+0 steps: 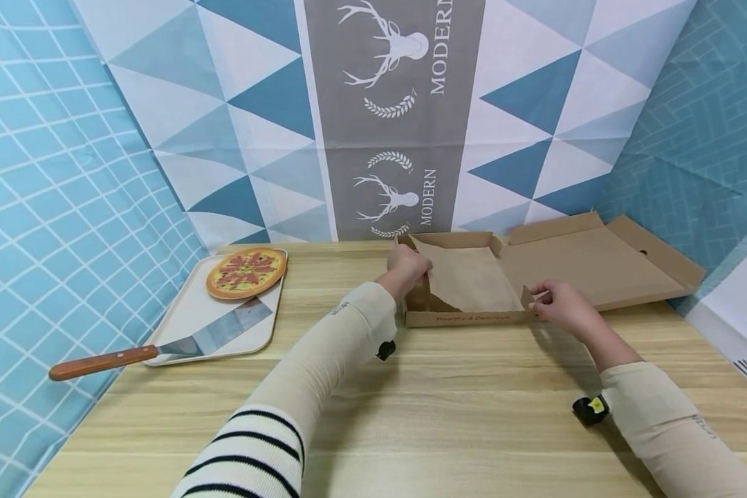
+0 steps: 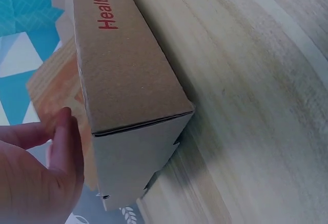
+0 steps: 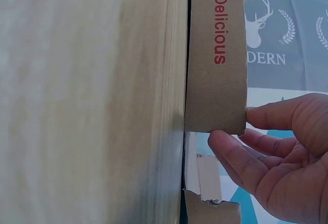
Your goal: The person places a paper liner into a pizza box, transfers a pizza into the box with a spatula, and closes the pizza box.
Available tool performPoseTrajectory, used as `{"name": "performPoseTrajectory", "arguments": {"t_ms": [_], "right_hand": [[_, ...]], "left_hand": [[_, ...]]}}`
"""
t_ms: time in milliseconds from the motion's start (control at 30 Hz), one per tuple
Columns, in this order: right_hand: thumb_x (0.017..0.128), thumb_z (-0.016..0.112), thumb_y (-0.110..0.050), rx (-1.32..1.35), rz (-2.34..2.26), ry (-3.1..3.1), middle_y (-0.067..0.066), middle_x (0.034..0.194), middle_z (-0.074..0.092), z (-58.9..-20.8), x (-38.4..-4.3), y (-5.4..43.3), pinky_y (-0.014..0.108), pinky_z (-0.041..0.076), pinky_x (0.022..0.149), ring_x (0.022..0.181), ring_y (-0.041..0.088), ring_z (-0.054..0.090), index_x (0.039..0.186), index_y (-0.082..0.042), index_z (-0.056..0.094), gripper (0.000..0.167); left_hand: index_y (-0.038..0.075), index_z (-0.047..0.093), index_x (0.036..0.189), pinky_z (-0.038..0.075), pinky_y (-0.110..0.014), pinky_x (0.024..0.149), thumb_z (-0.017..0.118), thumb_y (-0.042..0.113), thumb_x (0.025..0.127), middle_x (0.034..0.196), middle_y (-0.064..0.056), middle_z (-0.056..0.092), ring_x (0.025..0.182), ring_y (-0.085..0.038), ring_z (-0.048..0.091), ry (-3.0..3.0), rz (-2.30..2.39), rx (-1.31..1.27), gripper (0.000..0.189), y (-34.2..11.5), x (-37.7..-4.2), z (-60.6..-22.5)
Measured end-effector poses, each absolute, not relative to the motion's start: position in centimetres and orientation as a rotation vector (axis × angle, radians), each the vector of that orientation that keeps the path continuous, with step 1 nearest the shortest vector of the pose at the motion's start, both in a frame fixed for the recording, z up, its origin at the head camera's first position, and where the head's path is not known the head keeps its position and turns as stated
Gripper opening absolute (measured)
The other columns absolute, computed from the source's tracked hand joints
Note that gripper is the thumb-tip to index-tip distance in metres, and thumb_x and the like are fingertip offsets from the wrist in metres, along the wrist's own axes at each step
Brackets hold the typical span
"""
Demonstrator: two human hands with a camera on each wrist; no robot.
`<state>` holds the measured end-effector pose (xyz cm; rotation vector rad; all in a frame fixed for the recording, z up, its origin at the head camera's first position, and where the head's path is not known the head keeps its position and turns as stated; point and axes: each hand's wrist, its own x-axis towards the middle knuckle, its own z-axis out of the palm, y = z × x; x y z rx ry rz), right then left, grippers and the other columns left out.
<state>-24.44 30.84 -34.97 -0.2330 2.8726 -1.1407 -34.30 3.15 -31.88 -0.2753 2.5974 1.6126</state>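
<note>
A cardboard pizza box (image 1: 457, 319) sits unfolded near the back wall, its lid (image 1: 588, 266) laid over to the right. Inside it a sheet of brown paper (image 1: 473, 277) lies with its left side lifted. My left hand (image 1: 407, 266) pinches that raised edge between thumb and fingers; the same paper (image 2: 61, 80) shows behind the box wall in the left wrist view. At the front right corner of the box, my right hand (image 1: 563, 308) pinches the cardboard. In the right wrist view its thumb and fingers (image 3: 236, 155) meet at the end of the printed front wall (image 3: 215, 90).
To the left, a white tray (image 1: 189, 311) bears a pizza (image 1: 246, 273) and a pizza server (image 1: 224, 335) whose wooden handle juts past the tray's edge. A patterned cloth wall (image 1: 398, 138) rises behind the wooden table (image 1: 460, 415).
</note>
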Motion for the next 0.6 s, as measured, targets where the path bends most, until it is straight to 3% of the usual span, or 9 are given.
{"name": "performPoseTrajectory", "arguments": {"t_ms": [100, 200, 367, 600], "right_hand": [[0.097, 0.054, -0.003, -0.238, -1.156, 2.864, 0.033, 0.107, 0.058, -34.95, -24.39, 30.83, 0.047, 0.055, 0.076, 0.088, 0.038, 0.066, 0.127, 0.020, 0.043, 0.040], [0.097, 0.055, -0.004, -0.237, -1.161, 2.861, 0.033, 0.107, 0.059, -34.93, -24.35, 30.82, 0.047, 0.055, 0.077, 0.088, 0.038, 0.066, 0.127, 0.019, 0.043, 0.040], [0.097, 0.055, -0.004, -0.237, -1.151, 2.867, 0.033, 0.107, 0.059, -35.00, -24.42, 30.88, 0.047, 0.055, 0.076, 0.088, 0.037, 0.066, 0.127, 0.019, 0.043, 0.040], [0.097, 0.054, -0.005, -0.244, -1.137, 2.875, 0.033, 0.108, 0.059, -35.07, -24.52, 30.99, 0.046, 0.055, 0.076, 0.088, 0.036, 0.066, 0.128, 0.018, 0.044, 0.040]], "left_hand": [[-0.005, 0.066, 0.083, 0.057, -0.033, 0.060, 0.071, 0.000, 0.079, 0.058, -0.010, 0.065, 0.057, -0.023, 0.069, 2.654, 1.496, -0.234, 0.008, 3.07, -34.18, -31.67], [-0.002, 0.069, 0.079, 0.055, -0.027, 0.059, 0.068, 0.005, 0.080, 0.059, -0.007, 0.068, 0.060, -0.019, 0.070, 2.837, 1.199, -0.147, 0.008, 2.96, -34.07, -31.55], [0.006, 0.070, 0.076, 0.045, -0.023, 0.053, 0.069, 0.010, 0.075, 0.075, -0.004, 0.068, 0.063, -0.017, 0.061, 3.079, 0.751, -0.084, 0.004, 2.68, -34.05, -31.64], [0.007, 0.064, 0.079, 0.048, -0.028, 0.058, 0.063, 0.008, 0.076, 0.092, -0.007, 0.064, 0.074, -0.021, 0.057, 3.118, 0.655, -0.062, 0.004, 2.28, -34.40, -31.93]]}}
